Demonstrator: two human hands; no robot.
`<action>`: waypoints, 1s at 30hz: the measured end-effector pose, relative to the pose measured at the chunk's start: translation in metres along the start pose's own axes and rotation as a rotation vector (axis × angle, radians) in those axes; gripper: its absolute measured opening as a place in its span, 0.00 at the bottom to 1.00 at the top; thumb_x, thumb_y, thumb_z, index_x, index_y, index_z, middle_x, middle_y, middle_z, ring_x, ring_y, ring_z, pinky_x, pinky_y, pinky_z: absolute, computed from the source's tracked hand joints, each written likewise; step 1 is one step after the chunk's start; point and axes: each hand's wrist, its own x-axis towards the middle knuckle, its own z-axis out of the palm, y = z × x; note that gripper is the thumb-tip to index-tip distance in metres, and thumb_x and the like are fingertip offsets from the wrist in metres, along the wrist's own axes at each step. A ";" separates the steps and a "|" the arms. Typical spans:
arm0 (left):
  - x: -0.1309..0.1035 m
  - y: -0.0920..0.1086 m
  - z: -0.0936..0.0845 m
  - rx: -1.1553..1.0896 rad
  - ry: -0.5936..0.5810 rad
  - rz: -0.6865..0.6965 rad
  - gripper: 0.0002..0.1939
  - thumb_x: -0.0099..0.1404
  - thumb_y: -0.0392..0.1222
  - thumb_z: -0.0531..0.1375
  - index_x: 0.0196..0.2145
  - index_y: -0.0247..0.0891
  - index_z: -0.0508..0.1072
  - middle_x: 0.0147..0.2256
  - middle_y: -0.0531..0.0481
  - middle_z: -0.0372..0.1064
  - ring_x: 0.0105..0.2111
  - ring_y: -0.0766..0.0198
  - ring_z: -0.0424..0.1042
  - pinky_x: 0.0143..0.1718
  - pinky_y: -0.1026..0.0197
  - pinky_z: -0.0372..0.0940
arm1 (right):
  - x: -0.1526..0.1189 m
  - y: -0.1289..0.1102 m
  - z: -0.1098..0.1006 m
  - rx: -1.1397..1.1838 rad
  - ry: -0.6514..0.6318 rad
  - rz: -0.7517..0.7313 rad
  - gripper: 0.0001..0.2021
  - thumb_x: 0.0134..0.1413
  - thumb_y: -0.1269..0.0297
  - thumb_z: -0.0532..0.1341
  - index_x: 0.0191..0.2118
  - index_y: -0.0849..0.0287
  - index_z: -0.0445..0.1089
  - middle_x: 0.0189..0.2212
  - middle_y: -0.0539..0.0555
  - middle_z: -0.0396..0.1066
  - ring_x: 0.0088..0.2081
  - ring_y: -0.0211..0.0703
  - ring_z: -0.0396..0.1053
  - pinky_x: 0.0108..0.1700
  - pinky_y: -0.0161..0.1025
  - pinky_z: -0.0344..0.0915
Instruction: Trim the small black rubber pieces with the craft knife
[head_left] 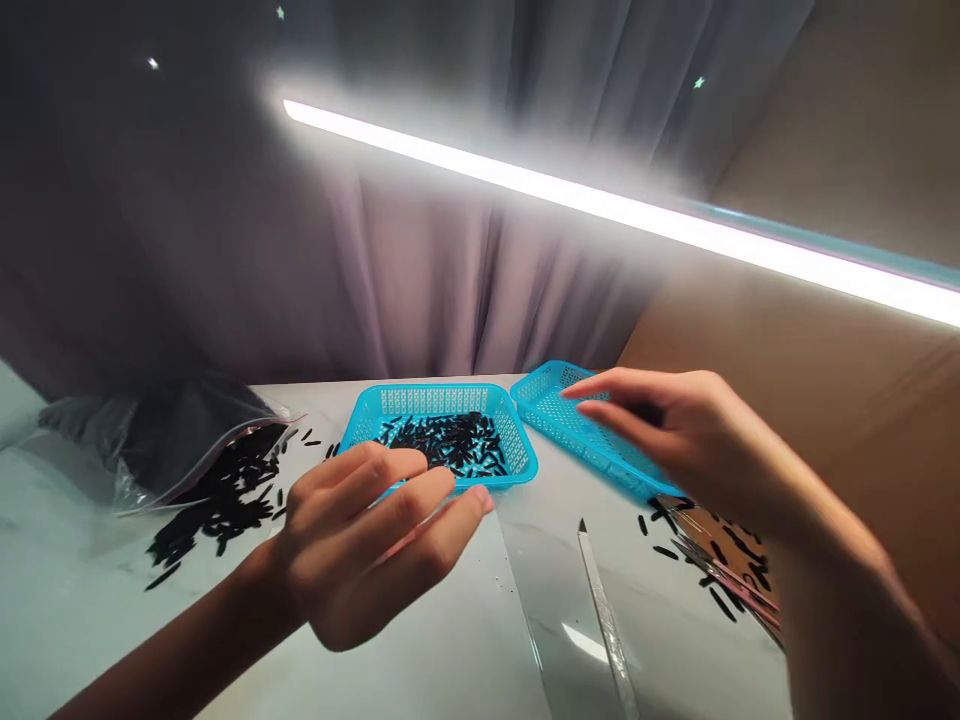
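Note:
My left hand [382,545] is raised in front of a blue basket [523,455] that holds a heap of small black pieces [450,440]. Its fingers are curled and pressed together; whatever they may hold is hidden. My right hand [660,420] hovers over a second blue basket [577,440] at the right, thumb and forefinger apart with nothing visible between them. On the white table below lies a slim craft knife [606,620], touched by neither hand.
At the left, a clear zip bag [187,440] spills black pieces [232,500] onto the table. More pieces [724,600] and pink-handled tools [739,585] lie at the right, partly behind my right forearm. A bright lamp bar [600,203] crosses above; curtains hang behind.

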 end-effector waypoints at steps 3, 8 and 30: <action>0.001 0.002 0.005 -0.024 0.021 -0.048 0.06 0.68 0.30 0.68 0.41 0.36 0.80 0.31 0.53 0.80 0.29 0.65 0.78 0.31 0.61 0.74 | 0.004 -0.026 0.039 0.184 -0.125 -0.053 0.13 0.67 0.54 0.65 0.37 0.57 0.81 0.21 0.46 0.66 0.23 0.35 0.56 0.27 0.37 0.53; 0.003 0.009 0.017 -0.221 -0.046 -0.178 0.08 0.70 0.39 0.69 0.44 0.34 0.78 0.35 0.49 0.81 0.33 0.60 0.80 0.37 0.58 0.76 | -0.004 -0.040 0.081 0.451 -0.321 -0.003 0.07 0.63 0.64 0.65 0.46 0.58 0.74 0.24 0.43 0.65 0.27 0.35 0.57 0.28 0.33 0.54; 0.009 0.005 0.018 -0.680 -0.203 -0.819 0.08 0.62 0.28 0.64 0.29 0.39 0.78 0.27 0.56 0.79 0.27 0.67 0.76 0.32 0.66 0.74 | -0.008 -0.043 0.103 0.577 -0.321 0.038 0.09 0.60 0.68 0.65 0.47 0.56 0.72 0.30 0.48 0.75 0.29 0.37 0.63 0.30 0.34 0.57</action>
